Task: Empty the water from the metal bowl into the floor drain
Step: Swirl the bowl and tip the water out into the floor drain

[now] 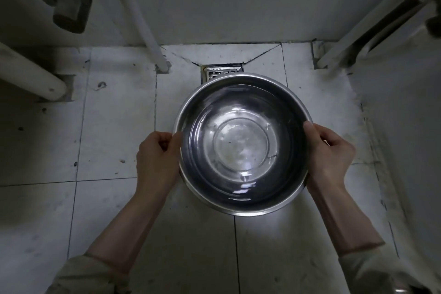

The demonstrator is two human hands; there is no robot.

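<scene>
A round metal bowl (242, 143) with clear water in it is held level above the white tiled floor. My left hand (156, 159) grips its left rim, thumb over the edge. My right hand (330, 151) grips the right rim the same way. Just beyond the bowl's far edge lies the square metal floor drain (220, 72), against the back wall; the bowl hides its near part.
A white pipe (143, 21) runs down to the floor left of the drain. A metal valve fitting (71, 5) hangs at the upper left, and a thick white pipe (31, 74) lies at the left. A white fixture (405, 102) fills the right side.
</scene>
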